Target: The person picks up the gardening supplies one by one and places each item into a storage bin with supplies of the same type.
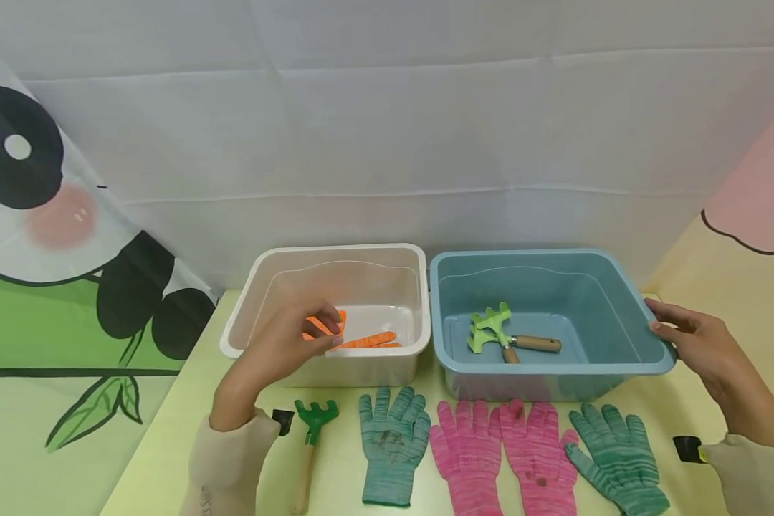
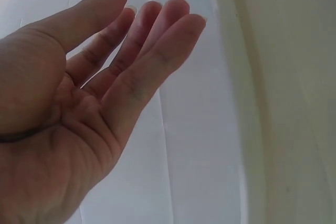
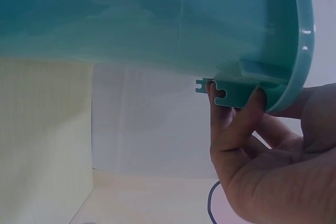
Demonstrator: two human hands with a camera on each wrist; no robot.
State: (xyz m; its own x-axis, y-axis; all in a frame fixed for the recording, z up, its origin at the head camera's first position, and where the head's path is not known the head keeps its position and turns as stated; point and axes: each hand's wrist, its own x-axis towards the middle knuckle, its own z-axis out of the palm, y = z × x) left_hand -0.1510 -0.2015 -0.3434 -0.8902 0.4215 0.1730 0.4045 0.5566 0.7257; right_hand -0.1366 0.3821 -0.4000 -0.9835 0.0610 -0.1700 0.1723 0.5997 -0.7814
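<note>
Yellow table (image 1: 343,459) bears blue tub (image 1: 529,287), backdrop (image 1: 387,143) seemingly cloth.

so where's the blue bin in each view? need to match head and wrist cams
Head: blue bin sits right of centre, beside the white bin.
Left wrist: not in it.
Right wrist: blue bin spans the top, rim curving down the upper right.
Landmark shared by head and right wrist: the right hand, fingers at the bin's rim.
</note>
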